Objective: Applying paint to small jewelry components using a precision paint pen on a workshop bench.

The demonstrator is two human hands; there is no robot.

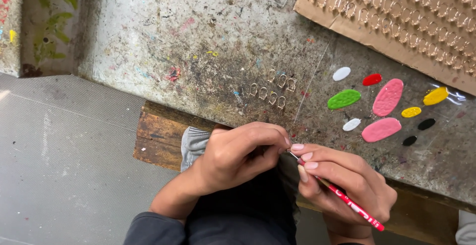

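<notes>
Your left hand (238, 155) is curled at the near edge of the table (198, 41), its fingers pinched together around something too small to make out, held right up against the tip of the brush. Your right hand (347, 180) grips a thin red brush (347, 203) like a pencil, fingers clenched on the shaft low down, which steadies the tip for fine work.

Just right of your hands, blobs of paint (387, 97) sit on a clear sheet: pink, green, red, yellow, white and black, near enough to load the brush without shifting. Just beyond your left hand, 7 small clear arch-shaped pieces (272, 89) lie in 2 short rows on the table. At the far right, a cardboard sheet (396, 22) carries many more of them in rows, well apart from the paint.
</notes>
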